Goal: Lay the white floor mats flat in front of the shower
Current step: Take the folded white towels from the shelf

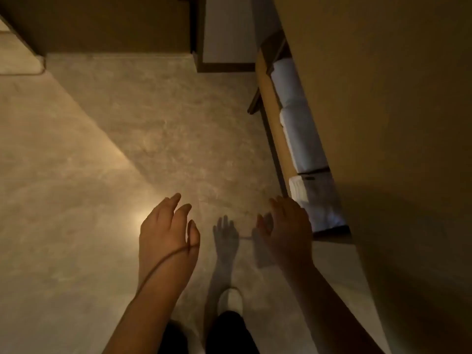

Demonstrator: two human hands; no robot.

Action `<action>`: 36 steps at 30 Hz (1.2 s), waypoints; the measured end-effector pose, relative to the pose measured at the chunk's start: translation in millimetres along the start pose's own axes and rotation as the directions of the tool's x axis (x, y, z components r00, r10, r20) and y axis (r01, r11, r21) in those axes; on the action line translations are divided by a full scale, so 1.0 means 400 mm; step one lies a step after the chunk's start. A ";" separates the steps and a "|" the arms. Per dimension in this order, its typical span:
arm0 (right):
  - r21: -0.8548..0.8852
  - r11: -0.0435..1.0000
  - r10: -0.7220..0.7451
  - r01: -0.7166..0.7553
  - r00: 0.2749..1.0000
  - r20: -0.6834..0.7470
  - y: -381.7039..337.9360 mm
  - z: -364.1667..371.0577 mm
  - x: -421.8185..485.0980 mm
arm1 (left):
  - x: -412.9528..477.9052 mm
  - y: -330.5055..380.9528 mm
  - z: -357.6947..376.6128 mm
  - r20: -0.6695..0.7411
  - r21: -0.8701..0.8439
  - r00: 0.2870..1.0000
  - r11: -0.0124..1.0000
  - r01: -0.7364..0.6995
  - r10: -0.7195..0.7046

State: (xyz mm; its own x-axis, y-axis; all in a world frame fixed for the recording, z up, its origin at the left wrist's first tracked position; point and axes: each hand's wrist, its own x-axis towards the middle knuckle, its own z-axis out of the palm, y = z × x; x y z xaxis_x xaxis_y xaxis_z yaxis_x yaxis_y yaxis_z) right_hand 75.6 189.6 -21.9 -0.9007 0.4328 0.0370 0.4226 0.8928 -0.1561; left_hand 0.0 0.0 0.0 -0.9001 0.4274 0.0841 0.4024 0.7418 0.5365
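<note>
Both bare forearms reach forward and down from the bottom of the view over a pale, marbled floor (153, 129). The left hand (167, 231) is held palm down with its fingers extended and only slightly spread, and it grips nothing. A thin dark cord (163, 261) crosses the back of this hand and runs down along the wrist. The right hand (287, 231) is also palm down, fingers loosely extended and a little curled at the tips, and it too is empty. It hovers just beside the near end of a low wooden shelf (272, 116) that runs along the right wall under a broad countertop (383, 98).

On that shelf lie folded white linens (302, 134) in a row, with another white folded stack (319, 203) at the near end, closest to the right hand; whether these are the floor mats cannot be told. The shadows of both hands fall on the floor between the arms. Below them, a light-coloured slipper (231, 300) and dark trouser legs show. A dark doorframe (199, 34) stands at the top centre, and a raised pale ledge (18, 54) sits at upper left.
</note>
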 end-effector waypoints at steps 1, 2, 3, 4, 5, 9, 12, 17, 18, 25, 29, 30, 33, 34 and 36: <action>-0.006 1.000 0.019 -0.019 1.000 -0.017 0.031 0.032 0.005 | -0.007 -0.005 0.042 0.008 -0.003 1.000 1.000 0.012 -0.012; -0.009 0.997 0.072 -0.072 0.997 -0.009 0.058 0.063 0.011 | -0.015 -0.011 0.084 -0.010 0.004 1.000 1.000 0.028 -0.028; -0.024 0.995 0.094 -0.094 0.996 -0.004 0.098 0.104 0.017 | -0.019 -0.018 0.130 -0.019 0.007 0.999 0.999 0.033 -0.033; -0.052 0.991 0.124 -0.123 0.992 0.009 0.133 0.136 0.022 | -0.022 -0.023 0.176 -0.021 -0.002 0.999 0.999 0.050 -0.050; -0.087 0.988 0.126 -0.124 0.992 0.015 0.167 0.175 0.026 | -0.023 -0.022 0.219 -0.019 -0.015 0.998 0.998 0.058 -0.059; -0.205 0.970 0.138 -0.130 0.990 0.022 0.264 0.314 0.036 | -0.027 -0.028 0.367 0.003 -0.034 0.999 0.999 0.042 -0.042; -0.228 0.955 0.203 -0.189 0.978 0.043 0.318 0.385 0.064 | -0.034 -0.032 0.447 0.029 -0.038 0.997 0.996 0.079 -0.078; -0.352 0.917 0.224 -0.189 0.973 0.061 0.406 0.457 0.090 | -0.056 -0.047 0.544 0.047 -0.044 0.993 0.993 0.108 -0.106; -0.383 0.906 0.220 -0.182 0.974 0.058 0.424 0.466 0.089 | -0.064 -0.052 0.561 0.052 -0.044 0.995 0.995 0.089 -0.087; -0.375 0.898 0.265 -0.230 0.963 0.045 0.472 0.528 0.083 | -0.065 -0.064 0.637 0.130 -0.057 0.990 0.997 0.054 -0.046; -0.385 0.888 0.270 -0.251 0.963 -0.006 0.489 0.537 0.105 | -0.048 -0.063 0.646 0.175 -0.062 0.984 0.997 0.049 -0.038; -0.387 0.884 0.277 -0.263 0.961 -0.019 0.495 0.539 0.109 | -0.047 -0.067 0.649 0.185 -0.067 0.982 0.996 0.052 -0.038; -0.360 0.890 0.283 -0.278 0.958 -0.041 0.499 0.546 0.117 | -0.057 -0.083 0.662 0.199 -0.096 0.979 0.993 0.066 -0.046; -0.342 0.897 0.286 -0.280 0.957 -0.034 0.496 0.548 0.117 | -0.062 -0.089 0.665 0.203 -0.099 0.978 0.993 0.068 -0.047; -0.323 0.901 0.305 -0.289 0.952 -0.003 0.486 0.550 0.112 | -0.067 -0.095 0.668 0.217 -0.091 0.975 0.993 0.071 -0.050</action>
State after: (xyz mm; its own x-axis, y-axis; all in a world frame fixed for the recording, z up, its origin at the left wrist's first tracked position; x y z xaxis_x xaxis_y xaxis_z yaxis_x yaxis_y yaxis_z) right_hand 95.4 355.0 -267.7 -0.7288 0.6846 -0.0095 0.6738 0.7196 0.1677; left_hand 53.5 98.4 -247.1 -0.8615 0.4917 -0.1265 0.3206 0.7200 0.6154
